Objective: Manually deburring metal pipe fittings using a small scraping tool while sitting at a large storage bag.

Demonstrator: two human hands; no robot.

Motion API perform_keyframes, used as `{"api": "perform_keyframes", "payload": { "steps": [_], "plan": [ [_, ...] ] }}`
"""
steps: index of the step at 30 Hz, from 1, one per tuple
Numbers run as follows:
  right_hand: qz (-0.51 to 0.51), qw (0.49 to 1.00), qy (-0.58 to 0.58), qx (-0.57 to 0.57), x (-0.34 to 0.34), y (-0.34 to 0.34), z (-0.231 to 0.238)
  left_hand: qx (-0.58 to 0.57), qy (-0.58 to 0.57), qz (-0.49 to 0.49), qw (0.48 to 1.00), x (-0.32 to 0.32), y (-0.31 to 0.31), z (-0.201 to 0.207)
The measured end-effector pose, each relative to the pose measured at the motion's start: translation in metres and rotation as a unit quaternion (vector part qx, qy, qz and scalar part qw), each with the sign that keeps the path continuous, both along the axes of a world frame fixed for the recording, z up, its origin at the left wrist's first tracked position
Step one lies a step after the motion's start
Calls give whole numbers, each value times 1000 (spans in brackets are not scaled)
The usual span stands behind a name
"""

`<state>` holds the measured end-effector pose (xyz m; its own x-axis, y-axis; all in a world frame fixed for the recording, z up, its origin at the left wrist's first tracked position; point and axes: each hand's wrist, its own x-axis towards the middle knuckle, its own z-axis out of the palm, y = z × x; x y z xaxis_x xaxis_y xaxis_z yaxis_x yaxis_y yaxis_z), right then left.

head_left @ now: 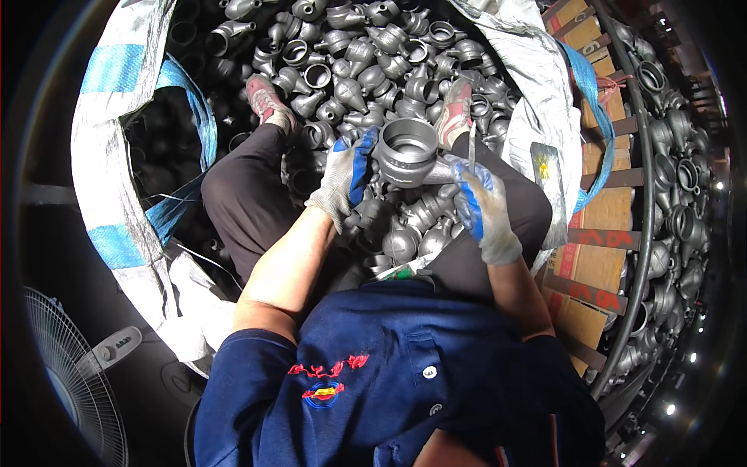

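In front of my lap is a grey metal casting (407, 152), with a wide round cup-shaped mouth facing up and a narrower neck pointing right. My left hand (342, 175), in a grey and blue work glove, grips the casting by its left side. My gloved right hand (486, 214) is closed around a thin, flat metal tool (471, 146) whose end sticks up past the fingers. That hand is beside the casting's neck; whether its fingers touch the neck I cannot tell.
Many similar castings (358, 54) fill a large white woven bag (101, 163) with blue straps around my legs. At right stands a slatted metal crate (595, 241) lined with cardboard, with more castings beyond. A fan (78, 373) is at lower left.
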<state>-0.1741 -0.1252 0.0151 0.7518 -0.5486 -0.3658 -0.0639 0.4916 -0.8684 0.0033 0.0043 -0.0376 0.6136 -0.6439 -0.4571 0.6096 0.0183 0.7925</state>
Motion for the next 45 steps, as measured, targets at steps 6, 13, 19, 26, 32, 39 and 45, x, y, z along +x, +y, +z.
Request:
{"api": "perform_keyframes", "payload": {
  "steps": [6,13,19,26,32,39,45],
  "plan": [
    [40,995,-13,-90,-7,-15,-9,-21,-70,17,997,-1,-23,0],
    [-3,998,-46,-37,-8,-42,-28,-57,-103,-73,990,9,-4,-16],
    [-100,993,-43,-39,-62,-136,93,-236,-212,-42,948,-13,-47,132],
    [-369,908,-112,-163,-115,-308,214,-420,-305,-18,855,-19,-86,206],
    [-454,831,-240,-213,-108,-383,264,-485,-292,-44,823,-28,-99,226],
    [-49,977,-108,-179,-52,-199,116,-526,-274,-32,805,-31,-62,221],
    [-21,992,-108,-56,-40,-131,38,-540,-277,-23,794,-36,-3,228]
  ]
}}
